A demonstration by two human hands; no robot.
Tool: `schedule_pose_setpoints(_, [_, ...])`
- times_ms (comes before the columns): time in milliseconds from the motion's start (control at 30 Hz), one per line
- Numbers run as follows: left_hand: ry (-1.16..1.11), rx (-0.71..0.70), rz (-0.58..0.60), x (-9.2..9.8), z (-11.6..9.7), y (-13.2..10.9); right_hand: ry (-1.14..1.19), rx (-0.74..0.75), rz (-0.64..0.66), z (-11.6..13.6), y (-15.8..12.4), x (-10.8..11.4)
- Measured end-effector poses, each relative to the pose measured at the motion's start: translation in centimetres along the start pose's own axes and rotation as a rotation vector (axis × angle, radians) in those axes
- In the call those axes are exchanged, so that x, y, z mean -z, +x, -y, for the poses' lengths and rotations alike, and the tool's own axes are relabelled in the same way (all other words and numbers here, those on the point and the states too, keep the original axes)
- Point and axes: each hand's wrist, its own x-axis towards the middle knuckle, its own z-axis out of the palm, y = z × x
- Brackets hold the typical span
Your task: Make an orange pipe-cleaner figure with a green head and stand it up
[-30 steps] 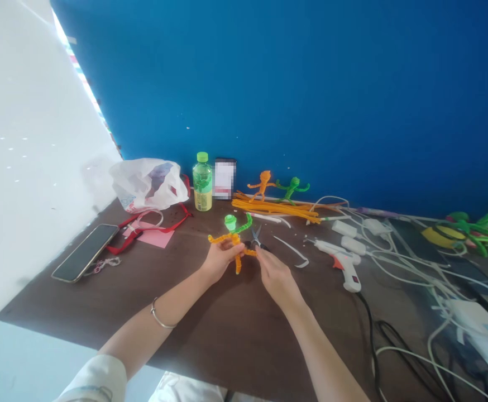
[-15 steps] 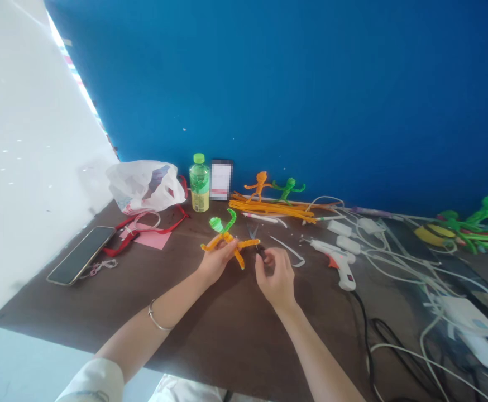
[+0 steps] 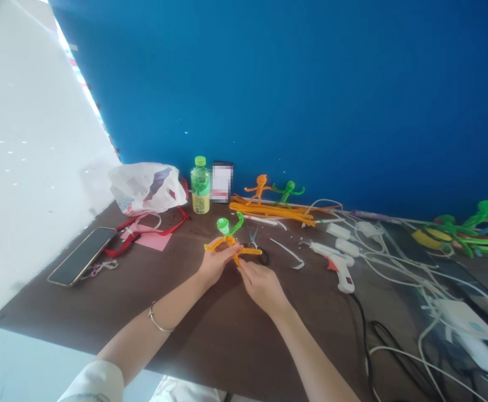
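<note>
A pipe-cleaner figure (image 3: pixel 230 240) with orange limbs, a pale green head and a raised green strand is up above the table. Its orange body is pinched between the thumb and fingers of my left hand (image 3: pixel 216 267). The fingers of my right hand (image 3: pixel 264 283) are closed on the end of the figure's lower orange limb, hiding its tip. Just beyond that hand, a pair of scissors (image 3: pixel 264 257) with dark handles rests on the table, partly behind another orange limb.
Orange pipe cleaners (image 3: pixel 277 212) lie by the wall under an orange figure (image 3: pixel 261 188) and a green one (image 3: pixel 289 192). A glue gun (image 3: pixel 340 268) and tangled white cables are on the right. At left are a bottle (image 3: pixel 200 187), plastic bag (image 3: pixel 146 187) and phone (image 3: pixel 82 255).
My right hand has come away from the scissors and moved left onto the figure's lower limb. The scissors stay on the table. My left hand still holds the figure.
</note>
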Motion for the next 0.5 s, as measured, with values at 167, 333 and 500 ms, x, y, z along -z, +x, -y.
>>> schedule_pose_setpoints(167, [0.195,-0.003,0.019,-0.1,-0.1,0.2,0.033,-0.038,-0.262,0.0,0.8,2.4])
schedule_pose_setpoints(333, [0.347,0.006,0.167,-0.3,-0.1,-0.4,0.116,-0.139,-0.21,-0.5,4.4,5.0])
schedule_pose_setpoints(500, [0.268,0.02,0.171,-0.2,0.5,0.1,0.174,-0.245,-0.03,-1.8,7.9,7.1])
